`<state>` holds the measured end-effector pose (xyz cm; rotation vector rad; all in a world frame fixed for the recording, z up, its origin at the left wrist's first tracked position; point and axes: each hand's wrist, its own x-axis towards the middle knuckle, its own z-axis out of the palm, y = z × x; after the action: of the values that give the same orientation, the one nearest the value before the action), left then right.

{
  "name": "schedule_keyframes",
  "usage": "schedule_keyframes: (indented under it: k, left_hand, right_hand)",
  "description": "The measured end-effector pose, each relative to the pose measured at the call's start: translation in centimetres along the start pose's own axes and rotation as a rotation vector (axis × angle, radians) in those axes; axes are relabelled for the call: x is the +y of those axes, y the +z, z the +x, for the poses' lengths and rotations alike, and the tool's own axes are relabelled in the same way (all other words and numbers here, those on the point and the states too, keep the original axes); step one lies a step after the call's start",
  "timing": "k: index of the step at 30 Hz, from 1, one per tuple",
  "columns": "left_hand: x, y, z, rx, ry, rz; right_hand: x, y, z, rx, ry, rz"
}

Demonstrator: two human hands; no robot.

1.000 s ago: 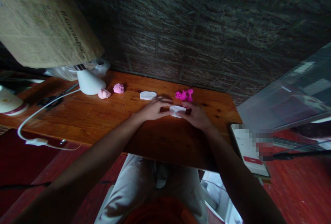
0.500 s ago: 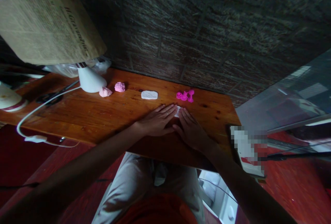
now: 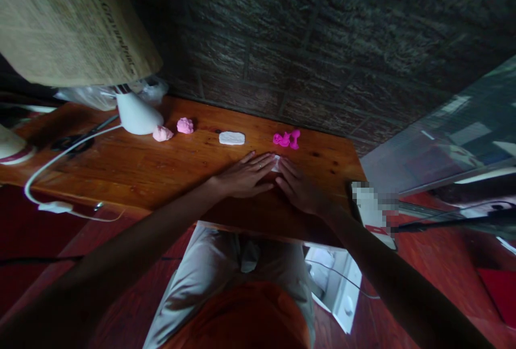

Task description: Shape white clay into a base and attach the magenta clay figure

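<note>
A small white piece of clay (image 3: 276,163) lies on the wooden table between my fingertips, partly covered by them. My left hand (image 3: 248,176) rests flat at its left side, fingers stretched out, a ring on one finger. From the right, my right hand (image 3: 297,183) touches it with extended fingers, palm down. Behind the hands sits a flattened white clay slab (image 3: 231,138) with rounded ends. Bright magenta clay (image 3: 286,139) in a lumpy, joined shape lies beyond my fingertips. Two pink clay lumps, one pale (image 3: 162,133) and one deeper pink (image 3: 185,125), are farther left.
A lamp with a white base (image 3: 139,115) and printed shade (image 3: 80,26) stands at the left, its white cord (image 3: 52,162) hanging over the front edge. Dark scissors (image 3: 74,142) lie near it. A brick wall (image 3: 258,42) bounds the back; a partly blurred object (image 3: 373,212) sits at the right edge.
The whole view has shifted slightly. My right hand's fingers are a little more bent and its thumb sits farther from my left hand. The white piece stays between my fingertips.
</note>
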<state>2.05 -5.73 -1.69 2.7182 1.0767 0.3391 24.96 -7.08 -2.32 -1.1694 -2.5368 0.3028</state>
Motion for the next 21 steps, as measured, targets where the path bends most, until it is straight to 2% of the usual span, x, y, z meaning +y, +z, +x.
schedule_keyframes:
  k: [5,8,12,14,16,19,21]
  left_hand:
    - [-1.3,-0.4,0.7,0.146,-0.016,-0.093]
    - [-1.8,-0.9,1.6,0.151,0.023,-0.199]
    - [-1.9,-1.2,2.1,0.312,-0.089,-0.477]
    - [-1.8,-1.0,2.1,0.328,-0.129,-0.577]
    - [-1.6,-0.8,2.0,0.322,-0.127,-0.518]
    - [-1.2,-0.4,1.5,0.325,-0.07,-0.262]
    - [-0.8,-0.2,0.8,0.262,0.007,-0.145]
  right_hand:
    - [1.6,-0.9,1.1,0.084,0.086,0.042]
    - [1.6,-1.3,1.9,0.096,0.112,0.068]
    - [0.7,-1.9,1.9,0.19,0.145,0.169]
    - [0.4,-1.9,1.9,0.188,0.176,0.224]
    - [0.6,-1.8,2.1,0.153,0.203,0.232]
    - [1.0,-1.5,2.4,0.158,0.221,0.155]
    - [1.0,-1.4,2.4,0.179,0.177,0.098]
